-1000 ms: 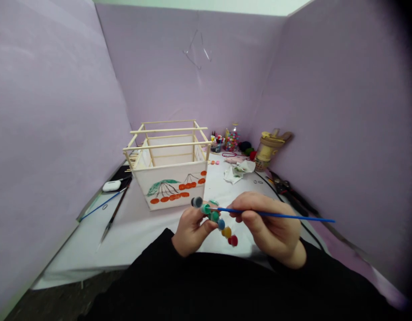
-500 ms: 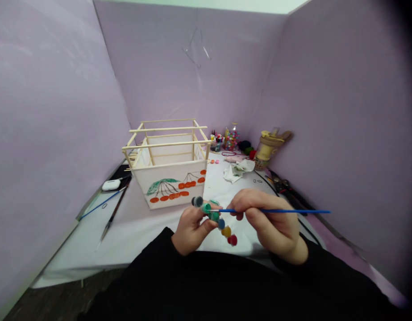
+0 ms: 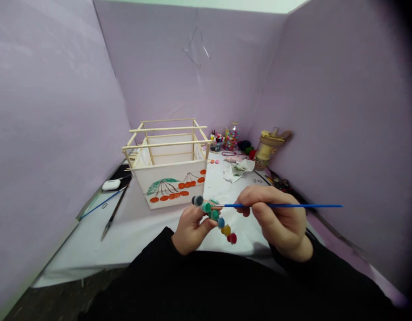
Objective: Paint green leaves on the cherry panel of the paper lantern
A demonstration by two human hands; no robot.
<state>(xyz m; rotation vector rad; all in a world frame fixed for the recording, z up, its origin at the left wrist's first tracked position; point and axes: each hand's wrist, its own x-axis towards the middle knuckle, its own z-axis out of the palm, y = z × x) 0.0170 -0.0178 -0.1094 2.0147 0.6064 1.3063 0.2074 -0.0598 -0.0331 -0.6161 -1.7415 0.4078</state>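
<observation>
My left hand (image 3: 192, 229) is closed on a strip of small paint pots (image 3: 226, 230), with black, green, blue, yellow and red ones showing. Between the fingers of my right hand (image 3: 276, 218) is a thin blue paintbrush (image 3: 299, 205), held level. Its tip points left, at the rim of the open green pot (image 3: 206, 207); whether they touch I cannot tell. Behind my left hand stands a wooden-stick frame with white panels (image 3: 174, 207), its front painted with orange-red round fruits, dark stems and a green leaf.
Two more brushes, a blue one (image 3: 103, 203) and a dark one (image 3: 115, 209), lie at the left beside a white case (image 3: 111, 184). Crumpled tissue (image 3: 237, 171), a jar of coloured beads (image 3: 231, 139) and a yellow-lidded cup (image 3: 266, 149) are at the back right.
My right hand has moved slightly right and up with the brush, drawing its tip back from inside the green pot. The left hand and pots have barely moved.
</observation>
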